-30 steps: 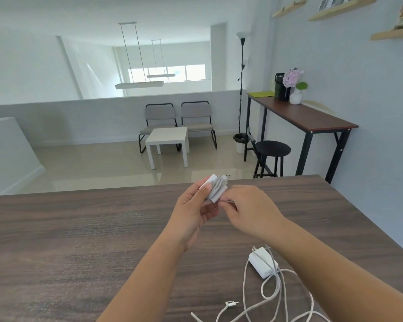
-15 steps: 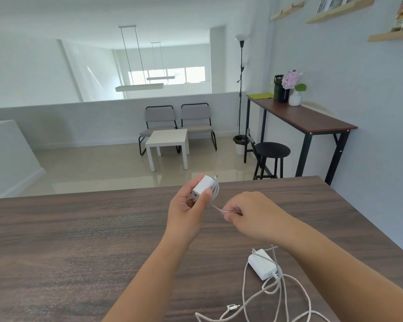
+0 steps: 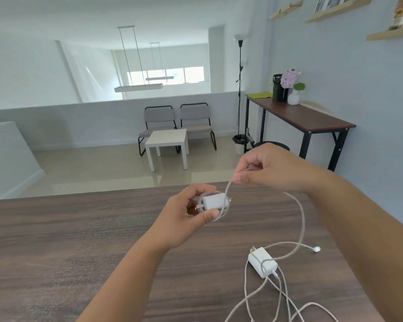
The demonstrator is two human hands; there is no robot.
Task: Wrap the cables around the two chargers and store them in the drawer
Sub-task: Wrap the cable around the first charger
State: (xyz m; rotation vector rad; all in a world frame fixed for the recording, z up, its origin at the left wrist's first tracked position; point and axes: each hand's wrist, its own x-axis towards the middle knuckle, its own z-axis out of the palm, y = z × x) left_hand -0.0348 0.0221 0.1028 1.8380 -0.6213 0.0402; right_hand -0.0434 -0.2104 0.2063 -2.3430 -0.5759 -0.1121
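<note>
My left hand [image 3: 185, 213] holds a small white charger [image 3: 213, 201] above the dark wooden table [image 3: 79, 240], prongs pointing left, with a loop of its white cable [image 3: 299, 219] around it. My right hand [image 3: 272, 168] is raised up and to the right, pinching that cable between thumb and fingers. The cable's loose end trails down to a connector [image 3: 316, 249] on the table. A second white charger [image 3: 262, 262] lies on the table at the lower right amid its own tangled cable [image 3: 254, 296]. No drawer is in view.
Past the table's far edge the floor drops to a room with two chairs [image 3: 177, 123], a small white table [image 3: 168, 145] and a black stool [image 3: 272, 145]. A narrow side desk [image 3: 307, 118] with a vase stands along the right wall.
My right hand has lifted up and to the right, drawing the cable out from the charger. My left hand has lowered slightly and turned the charger so its prongs face left.
</note>
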